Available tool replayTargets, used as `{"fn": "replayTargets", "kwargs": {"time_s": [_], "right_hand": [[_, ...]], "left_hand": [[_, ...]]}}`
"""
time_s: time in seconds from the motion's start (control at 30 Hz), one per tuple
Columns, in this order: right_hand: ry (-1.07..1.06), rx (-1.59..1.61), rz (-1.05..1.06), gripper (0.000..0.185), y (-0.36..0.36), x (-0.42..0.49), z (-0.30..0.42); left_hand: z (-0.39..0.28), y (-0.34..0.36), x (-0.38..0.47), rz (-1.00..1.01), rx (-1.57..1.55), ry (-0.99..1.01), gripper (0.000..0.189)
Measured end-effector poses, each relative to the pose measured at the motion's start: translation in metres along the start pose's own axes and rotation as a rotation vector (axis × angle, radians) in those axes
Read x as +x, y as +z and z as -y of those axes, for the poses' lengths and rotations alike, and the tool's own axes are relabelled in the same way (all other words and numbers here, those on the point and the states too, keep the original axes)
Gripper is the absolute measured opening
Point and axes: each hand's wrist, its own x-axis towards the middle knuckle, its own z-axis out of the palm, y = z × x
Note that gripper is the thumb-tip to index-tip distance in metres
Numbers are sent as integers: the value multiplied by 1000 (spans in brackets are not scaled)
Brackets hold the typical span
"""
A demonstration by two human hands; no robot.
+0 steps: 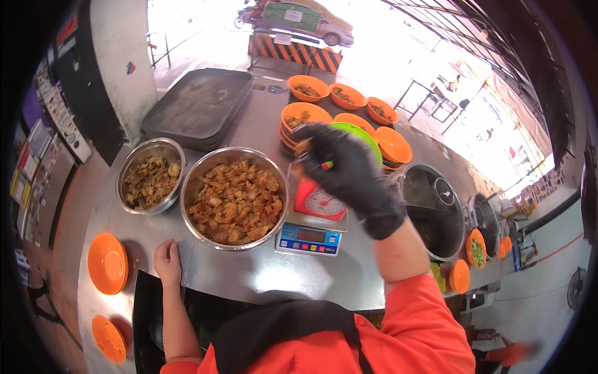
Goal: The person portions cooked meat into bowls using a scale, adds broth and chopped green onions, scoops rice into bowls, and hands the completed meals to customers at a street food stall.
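My right hand (343, 170), in a black glove, is raised over a red dial scale (320, 198) and a green bowl (364, 135). Its fingers are curled around a small piece of brown food (302, 146), somewhat blurred. My bare left hand (167, 262) rests at the steel table's near edge, fingers curled, with nothing visible in it. A large steel bowl (236, 203) of browned food chunks stands between the hands, and a smaller steel bowl (152, 180) of similar food is left of it. A blue digital scale (308, 239) sits below the red one.
Orange bowls, some with food (306, 89), stand on dark trays behind my right hand. Stacked dark trays (198, 105) lie at the back left. Two orange bowls (108, 264) are at the left edge. A large divided pot (432, 210) and a bowl of chopped greens (476, 250) are right.
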Motion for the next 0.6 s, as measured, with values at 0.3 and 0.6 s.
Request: {"fn": "replayTargets", "kwargs": {"time_s": [0.3,0.6], "right_hand": [[215,-531,-154,37,-69,-4,-90],[792,516,154,29,-85,-21,-184]], "left_hand": [[1,3,1,22,-3,-16,18],[1,7,3,27,19,10,18]]}}
